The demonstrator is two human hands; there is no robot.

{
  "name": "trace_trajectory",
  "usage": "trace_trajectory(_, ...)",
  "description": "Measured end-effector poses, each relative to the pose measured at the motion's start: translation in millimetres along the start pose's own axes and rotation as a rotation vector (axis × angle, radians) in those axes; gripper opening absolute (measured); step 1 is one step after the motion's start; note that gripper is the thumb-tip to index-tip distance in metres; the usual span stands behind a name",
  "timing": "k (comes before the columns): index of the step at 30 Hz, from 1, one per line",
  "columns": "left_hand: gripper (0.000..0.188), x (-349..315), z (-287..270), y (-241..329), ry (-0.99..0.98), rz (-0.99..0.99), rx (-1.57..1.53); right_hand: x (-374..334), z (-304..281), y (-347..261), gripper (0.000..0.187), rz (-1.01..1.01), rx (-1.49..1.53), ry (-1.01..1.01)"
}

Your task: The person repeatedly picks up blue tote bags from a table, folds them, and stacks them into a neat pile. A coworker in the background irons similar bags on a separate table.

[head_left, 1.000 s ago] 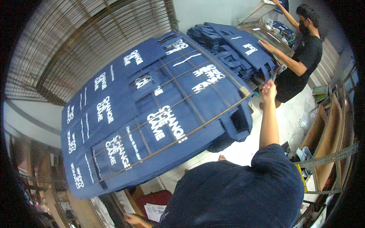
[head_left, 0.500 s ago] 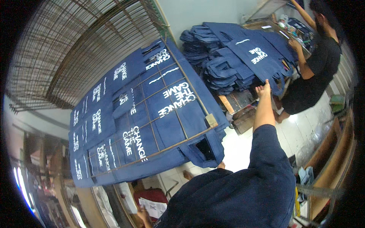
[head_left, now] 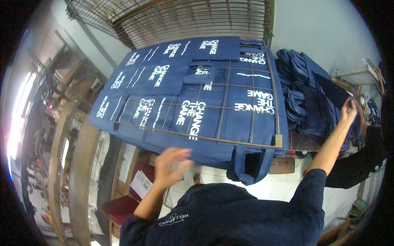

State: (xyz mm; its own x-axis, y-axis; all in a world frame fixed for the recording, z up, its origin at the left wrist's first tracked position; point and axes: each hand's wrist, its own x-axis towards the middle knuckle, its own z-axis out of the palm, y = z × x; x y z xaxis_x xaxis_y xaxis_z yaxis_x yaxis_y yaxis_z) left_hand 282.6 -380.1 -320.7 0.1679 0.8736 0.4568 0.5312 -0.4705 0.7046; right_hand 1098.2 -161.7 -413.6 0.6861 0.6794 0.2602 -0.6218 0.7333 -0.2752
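My right hand (head_left: 349, 111) reaches out to the far right, its fingers closed on the edge of a navy fabric tote bag (head_left: 334, 92). This bag's panel slants up from a pile of navy bags (head_left: 296, 104). My left hand (head_left: 172, 166) hovers near the front edge of the wire rack, blurred, with fingers curved apart and nothing in it. Navy bags with white print (head_left: 164, 78) lie in overlapping rows on the metal wire rack (head_left: 278, 119). A pair of bag handles (head_left: 250, 166) hangs over the rack's front right corner.
More wire racks (head_left: 193, 24) are tilted up behind the bags. Another person in black (head_left: 361, 164) is at the right rim. Below left are a dark red chair (head_left: 123, 209) and papers (head_left: 140, 184). Long wooden shelving (head_left: 76, 160) lines the left.
My view has swung right, so the rack sits more centrally. My right hand has closed on a bag and lifts its edge. My left hand has risen toward the rack's front edge.
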Motion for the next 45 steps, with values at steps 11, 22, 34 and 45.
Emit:
trace_trajectory(11, 0.100, 74.4, 64.8, 17.0, -0.942, -0.579, -2.003, -294.3, 433.6, 68.9, 0.028, -0.296, -0.672, -0.451)
trace_trajectory(22, 0.054, 74.8, -186.2, -94.3, 0.127, -0.369, -1.685, -516.7, 490.3, 235.5, 0.045, 0.284, -0.858, -0.464)
trace_trajectory(34, 0.031, 24.4, -291.2, -202.2, 0.606, -0.424, -0.458, -611.3, 405.1, 378.8, 0.039, 0.586, -1.026, -0.286)
trace_trajectory(45, 0.018, -8.1, -275.4, -269.6, 0.593, -0.385, 0.045, -661.9, 385.3, 387.5, 0.031, 0.863, -1.107, -0.223)
